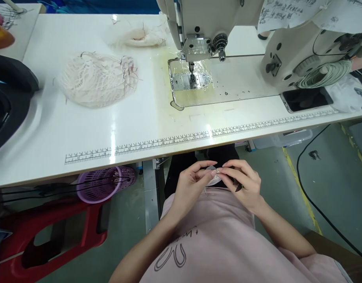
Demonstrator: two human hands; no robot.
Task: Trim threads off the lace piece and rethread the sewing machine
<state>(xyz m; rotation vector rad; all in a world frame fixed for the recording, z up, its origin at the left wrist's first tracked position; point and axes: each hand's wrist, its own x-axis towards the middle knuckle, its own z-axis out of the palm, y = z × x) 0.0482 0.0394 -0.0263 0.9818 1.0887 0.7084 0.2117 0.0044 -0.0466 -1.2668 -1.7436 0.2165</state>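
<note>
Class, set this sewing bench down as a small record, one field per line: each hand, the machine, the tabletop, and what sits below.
Left hand: holds a small white piece in front of the body
Right hand: holds the same piece; a small dark object shows at this hand, too small to identify
Machine: on the table, ahead of the hands
Tabletop: lacy cloth left of the machine's needle area; phone toward the right end; ruler strip along the near edge
Below: purple basket; red stool
</note>
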